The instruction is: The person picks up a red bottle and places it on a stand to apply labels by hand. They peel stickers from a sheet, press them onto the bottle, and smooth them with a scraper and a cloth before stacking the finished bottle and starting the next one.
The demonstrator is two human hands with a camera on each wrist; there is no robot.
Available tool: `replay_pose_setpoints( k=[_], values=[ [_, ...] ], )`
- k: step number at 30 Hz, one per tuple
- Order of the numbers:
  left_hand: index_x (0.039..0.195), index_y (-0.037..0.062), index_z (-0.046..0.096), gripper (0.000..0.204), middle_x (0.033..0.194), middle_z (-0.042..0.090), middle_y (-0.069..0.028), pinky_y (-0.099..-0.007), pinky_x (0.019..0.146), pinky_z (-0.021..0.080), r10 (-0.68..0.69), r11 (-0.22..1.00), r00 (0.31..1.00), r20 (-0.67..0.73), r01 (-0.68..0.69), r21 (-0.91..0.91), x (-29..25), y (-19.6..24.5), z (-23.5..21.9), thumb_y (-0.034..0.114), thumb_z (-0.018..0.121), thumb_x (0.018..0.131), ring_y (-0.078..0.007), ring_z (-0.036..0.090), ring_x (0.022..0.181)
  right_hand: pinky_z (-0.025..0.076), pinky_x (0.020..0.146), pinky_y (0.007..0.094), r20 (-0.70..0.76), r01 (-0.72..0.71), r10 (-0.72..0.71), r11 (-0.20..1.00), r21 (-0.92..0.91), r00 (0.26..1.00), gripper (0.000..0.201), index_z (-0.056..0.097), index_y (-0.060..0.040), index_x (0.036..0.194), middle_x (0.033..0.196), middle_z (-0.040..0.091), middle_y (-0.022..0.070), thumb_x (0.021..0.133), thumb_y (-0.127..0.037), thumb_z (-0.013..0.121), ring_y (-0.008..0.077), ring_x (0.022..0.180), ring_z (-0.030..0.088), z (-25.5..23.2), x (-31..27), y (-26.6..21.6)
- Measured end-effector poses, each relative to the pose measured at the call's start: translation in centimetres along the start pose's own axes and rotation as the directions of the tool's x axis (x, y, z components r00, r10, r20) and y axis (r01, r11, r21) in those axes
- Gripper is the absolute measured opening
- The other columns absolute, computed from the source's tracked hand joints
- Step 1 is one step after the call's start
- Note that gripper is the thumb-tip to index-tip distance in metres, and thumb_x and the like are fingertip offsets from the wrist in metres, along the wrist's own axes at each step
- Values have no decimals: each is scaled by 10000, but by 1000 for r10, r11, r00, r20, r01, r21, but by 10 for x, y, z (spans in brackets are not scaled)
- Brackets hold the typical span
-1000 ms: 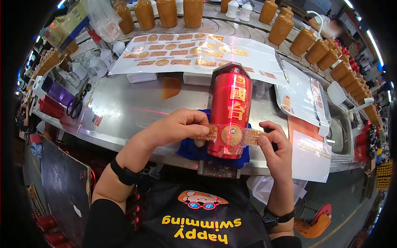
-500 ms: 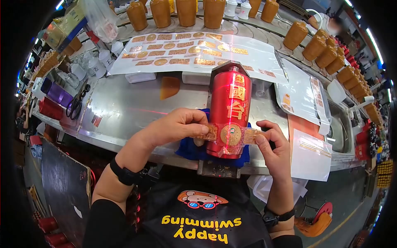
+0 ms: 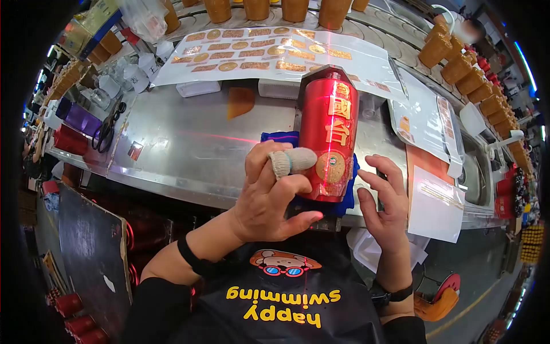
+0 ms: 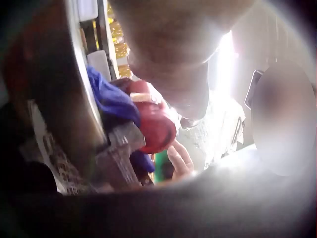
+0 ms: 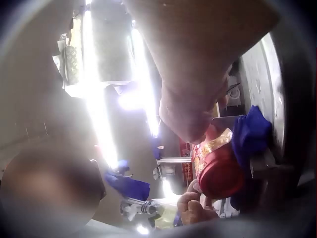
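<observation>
Head view, left to right. A purple bottle (image 3: 80, 119) and black scissors (image 3: 107, 131) lie at the left of the metal table (image 3: 172, 132). A white sheet (image 3: 166, 73) bearing gold round and rectangular labels spans the far side, with brown bottles (image 3: 256, 8) standing beyond it. The left hand (image 3: 266, 203) wears a pale finger cover (image 3: 293, 161) on one finger, whose tip touches the red bottle (image 3: 315, 129) beside its round gold medallion (image 3: 331, 167); the other fingers are bent, and this grip is released, closed around nothing. The red bottle lies at the near middle of the table on a blue cloth (image 3: 279, 137), its base toward the person and its far end within a dark angular frame (image 3: 305, 80); raised gold characters run along it. The right hand (image 3: 388, 209), just beside the bottle's right side, has a released grip, its fingers apart. Farther right are a white paper (image 3: 432, 212) and a sink (image 3: 476, 178).
</observation>
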State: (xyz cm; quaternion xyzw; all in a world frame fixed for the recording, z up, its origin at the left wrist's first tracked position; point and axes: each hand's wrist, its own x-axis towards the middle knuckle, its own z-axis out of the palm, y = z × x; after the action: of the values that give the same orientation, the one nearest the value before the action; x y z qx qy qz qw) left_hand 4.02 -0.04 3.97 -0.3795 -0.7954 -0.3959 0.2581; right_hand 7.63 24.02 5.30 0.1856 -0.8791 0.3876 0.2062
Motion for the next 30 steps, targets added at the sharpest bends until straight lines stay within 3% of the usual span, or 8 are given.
replay_pose_setpoints(
  k=[4,7,13,16,22,25,30],
  values=[
    [872,128,596,287,1213,594,-97,-549,1055,306,42,991,998,36,-46,122,12,0,-2,298,768,718,-327,469,1193,449,980,430,0,-5,5,1000,-8,1000,312,676,-22,1077,1242,582,166,775,57,674,360,1198,527,2,-3,-2],
    [816,139,611,219,1125,632,-95,-579,1060,323,194,947,978,74,-206,248,16,0,-7,257,771,726,-312,489,1184,455,975,437,-21,19,-19,1000,-4,1000,318,683,-27,1066,1231,590,167,762,65,676,370,1190,530,2,-4,-3],
    [818,179,639,131,964,683,38,-581,1084,311,430,839,891,147,-454,301,20,-17,-15,200,743,742,-216,514,1169,460,972,452,-2,109,-109,993,-39,994,375,699,-50,1059,1232,592,168,711,87,675,384,1172,539,2,-4,-5],
    [824,196,640,115,959,689,57,-581,1075,318,503,783,847,173,-531,324,22,-20,-19,186,728,751,-199,513,1166,463,969,452,-12,122,-123,991,-48,992,422,700,-55,1065,1228,593,169,676,104,668,387,1167,540,4,-6,-2],
    [825,222,641,97,994,695,67,-577,1077,304,558,718,810,181,-581,385,21,-25,-22,218,714,761,-194,502,1170,475,952,446,-9,148,-148,988,-46,989,447,703,-62,1069,1226,591,176,658,110,662,389,1151,547,7,-5,-3],
    [835,243,649,99,1023,687,89,-580,1082,290,537,759,838,98,-531,376,19,-26,-16,223,712,760,-192,487,1175,479,947,446,-13,143,-143,989,-29,990,470,704,-70,1084,1222,592,175,652,109,661,390,1145,548,8,-7,-4],
    [858,260,643,139,1073,667,102,-586,1089,275,514,752,849,122,-515,412,10,-29,-15,224,718,746,-198,473,1179,477,947,449,10,155,-154,987,-44,988,523,704,-95,1120,1224,591,165,643,112,653,390,1149,545,8,-8,-6]
  ],
)
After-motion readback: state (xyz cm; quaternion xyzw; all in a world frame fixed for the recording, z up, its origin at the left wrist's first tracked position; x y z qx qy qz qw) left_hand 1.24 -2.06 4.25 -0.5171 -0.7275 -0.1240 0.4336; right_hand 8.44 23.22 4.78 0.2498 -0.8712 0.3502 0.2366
